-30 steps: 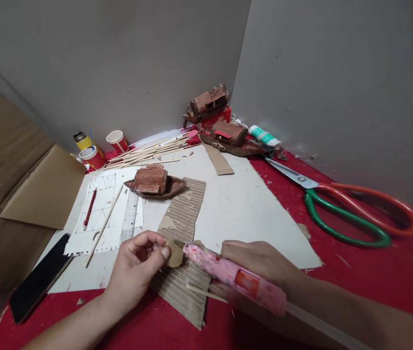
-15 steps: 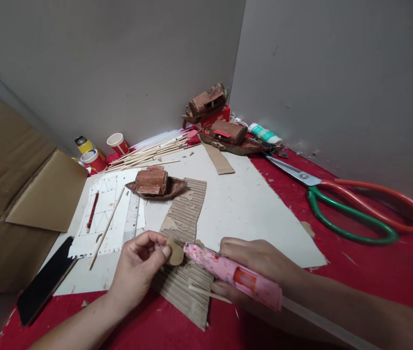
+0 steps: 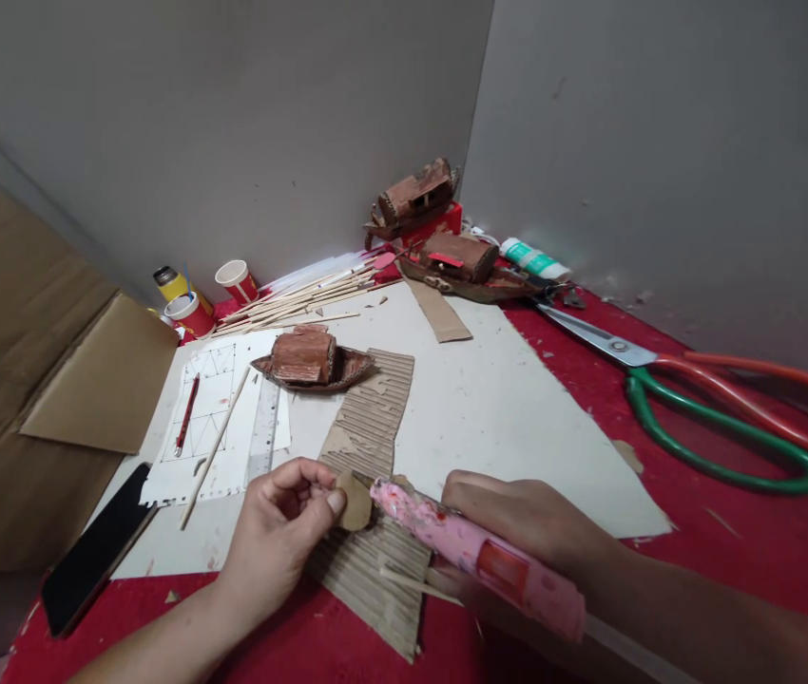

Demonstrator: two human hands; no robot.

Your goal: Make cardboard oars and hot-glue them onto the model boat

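Observation:
My left hand point(image 3: 277, 537) pinches a small rounded piece of brown cardboard point(image 3: 355, 502) between thumb and fingers. My right hand point(image 3: 518, 522) grips a pink glue gun point(image 3: 479, 558) whose tip touches that piece. A thin wooden stick point(image 3: 418, 584) pokes out under my right hand. Both hands hover over a strip of corrugated cardboard point(image 3: 372, 446) on a white sheet point(image 3: 490, 408). A small brown cardboard boat point(image 3: 311, 358) sits beyond the strip.
Big scissors with orange and green handles point(image 3: 718, 404) lie at the right on the red tabletop. Two more model boats point(image 3: 447, 256), a glue tube point(image 3: 533, 258), sticks point(image 3: 297, 294), paper cups point(image 3: 237, 278), a ruler point(image 3: 265, 427), a red pen point(image 3: 186, 413) and a phone point(image 3: 94, 551) surround the sheet.
The camera has shifted a little, so everything sits slightly lower and to the right. Both hands keep the same grip and the glue gun tip stays at the cardboard piece.

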